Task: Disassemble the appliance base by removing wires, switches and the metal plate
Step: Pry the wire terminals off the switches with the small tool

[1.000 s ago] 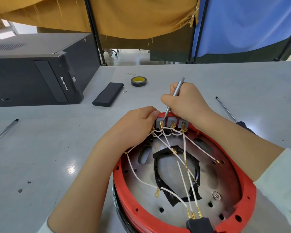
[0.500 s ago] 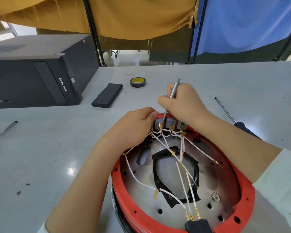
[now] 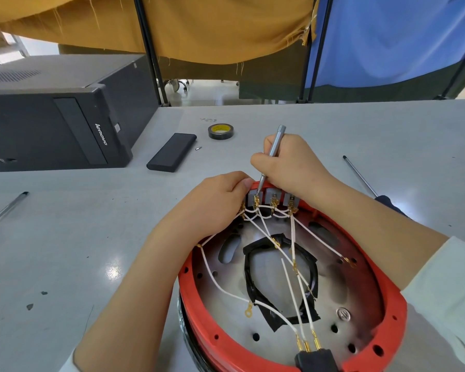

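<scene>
The red appliance base (image 3: 381,285) lies open side up at the lower right, with a round metal plate (image 3: 341,288) inside. White wires (image 3: 226,288) with gold terminals cross the plate to three grey switches (image 3: 271,196) at the far rim. My right hand (image 3: 293,165) grips a thin silver screwdriver (image 3: 275,143) whose tip touches the terminal of the leftmost switch. My left hand (image 3: 212,205) curls over the rim just left of the switches, fingertips at the wires there. A black plug block (image 3: 316,359) holds three terminals at the near rim.
A black computer case (image 3: 51,124) lies at the left. A black flat box (image 3: 172,151), a small screwdriver bit (image 3: 198,148) and a roll of black tape (image 3: 220,131) lie beyond the base. A long screwdriver (image 3: 360,178) lies at the right, a metal rod (image 3: 6,210) at the left.
The screwdriver has tilted a little more upright and its tip has shifted slightly on the leftmost switch. My left hand stays at the rim.
</scene>
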`<state>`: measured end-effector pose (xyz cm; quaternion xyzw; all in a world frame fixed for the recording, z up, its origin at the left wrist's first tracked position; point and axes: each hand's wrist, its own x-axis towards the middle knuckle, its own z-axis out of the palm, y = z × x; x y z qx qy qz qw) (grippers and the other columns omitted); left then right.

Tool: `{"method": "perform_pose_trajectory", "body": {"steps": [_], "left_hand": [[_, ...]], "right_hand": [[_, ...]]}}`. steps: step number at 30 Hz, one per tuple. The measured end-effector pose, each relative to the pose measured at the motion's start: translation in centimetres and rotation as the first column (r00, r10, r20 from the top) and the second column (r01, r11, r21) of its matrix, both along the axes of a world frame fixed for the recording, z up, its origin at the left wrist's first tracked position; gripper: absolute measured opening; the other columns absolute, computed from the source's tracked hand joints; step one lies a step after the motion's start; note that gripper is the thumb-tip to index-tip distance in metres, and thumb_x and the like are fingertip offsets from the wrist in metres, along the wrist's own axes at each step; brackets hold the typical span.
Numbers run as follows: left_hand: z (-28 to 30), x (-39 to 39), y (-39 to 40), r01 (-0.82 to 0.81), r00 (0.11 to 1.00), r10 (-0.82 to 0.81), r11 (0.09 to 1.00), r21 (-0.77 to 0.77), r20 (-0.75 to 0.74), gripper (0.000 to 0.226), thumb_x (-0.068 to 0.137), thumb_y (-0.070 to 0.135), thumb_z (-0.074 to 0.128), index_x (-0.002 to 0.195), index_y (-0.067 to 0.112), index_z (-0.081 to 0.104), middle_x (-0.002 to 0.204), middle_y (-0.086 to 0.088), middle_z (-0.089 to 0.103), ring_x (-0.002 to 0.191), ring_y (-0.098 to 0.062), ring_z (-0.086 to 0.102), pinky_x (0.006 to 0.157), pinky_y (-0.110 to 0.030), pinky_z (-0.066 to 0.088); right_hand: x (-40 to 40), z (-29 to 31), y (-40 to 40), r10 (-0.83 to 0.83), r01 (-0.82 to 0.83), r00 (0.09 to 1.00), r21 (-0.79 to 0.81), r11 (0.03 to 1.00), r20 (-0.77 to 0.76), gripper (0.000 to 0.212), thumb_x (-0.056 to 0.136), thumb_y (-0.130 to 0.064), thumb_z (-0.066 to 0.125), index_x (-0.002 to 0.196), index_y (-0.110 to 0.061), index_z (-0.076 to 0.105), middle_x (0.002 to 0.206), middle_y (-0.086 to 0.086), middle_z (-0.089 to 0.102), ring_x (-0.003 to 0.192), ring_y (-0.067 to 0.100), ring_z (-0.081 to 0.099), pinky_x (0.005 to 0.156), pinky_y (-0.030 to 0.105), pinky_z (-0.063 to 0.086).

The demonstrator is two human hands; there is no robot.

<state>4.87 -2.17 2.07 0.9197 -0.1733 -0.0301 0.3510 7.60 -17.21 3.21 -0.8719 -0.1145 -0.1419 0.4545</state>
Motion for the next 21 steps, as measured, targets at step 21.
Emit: {"method": "perform_pose_trajectory", "body": {"steps": [21], "left_hand": [[0.6,0.6,-0.5,-0.072,0.996,0.074,0.996,-0.052,0.041,0.026,0.097,0.03,0.041,0.092,0.029,0.066,0.094,0.011,0.066,0.091,-0.008,0.056,0.073,-0.02,0.039]], "right_hand": [[-1.3,-0.2,-1.5,-0.104,0.099,0.994,0.107,0.989,0.037,0.032,0.078,-0.013,0.056,0.055,-0.015,0.035,0.049,-0.001,0.036,0.04,0.007,0.034,0.04,0.017,0.03]]}}
